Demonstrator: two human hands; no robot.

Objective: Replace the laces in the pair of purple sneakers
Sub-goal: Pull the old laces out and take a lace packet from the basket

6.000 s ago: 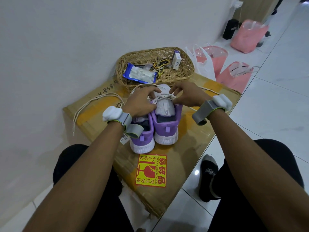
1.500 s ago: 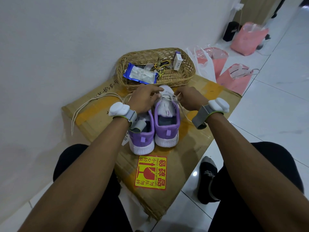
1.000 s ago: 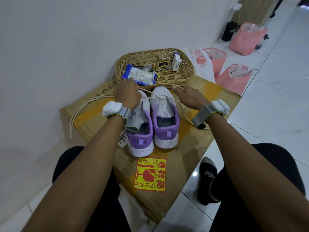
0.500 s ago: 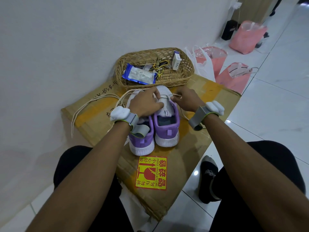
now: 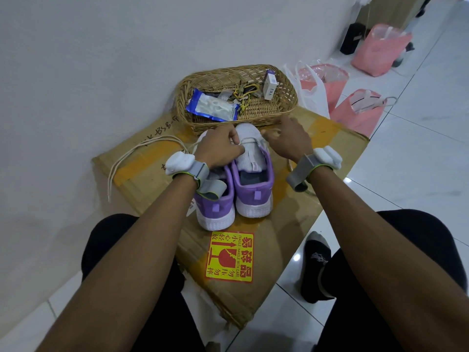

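Two purple sneakers with white toes stand side by side, heels toward me, on a cardboard box (image 5: pixel 284 224). The right sneaker (image 5: pixel 253 184) shows its white tongue and one lace crossing near the toe. My left hand (image 5: pixel 218 148) lies over the left sneaker (image 5: pixel 215 209) and pinches the white lace at the right shoe's left eyelets. My right hand (image 5: pixel 288 141) sits at the right shoe's far right side, fingers curled round the lace's other end. A loose cream lace (image 5: pixel 132 158) trails over the box's left part.
A wicker basket (image 5: pixel 281 107) holding a blue packet (image 5: pixel 213 107), keys and a small white box stands just behind the shoes against the wall. Pink bags (image 5: pixel 355 110) sit on the tiled floor at right. My knees flank the box.
Both hands drew the lace ends outward a second ago, then came back together over the right sneaker's toe end. The shoes stayed in place.
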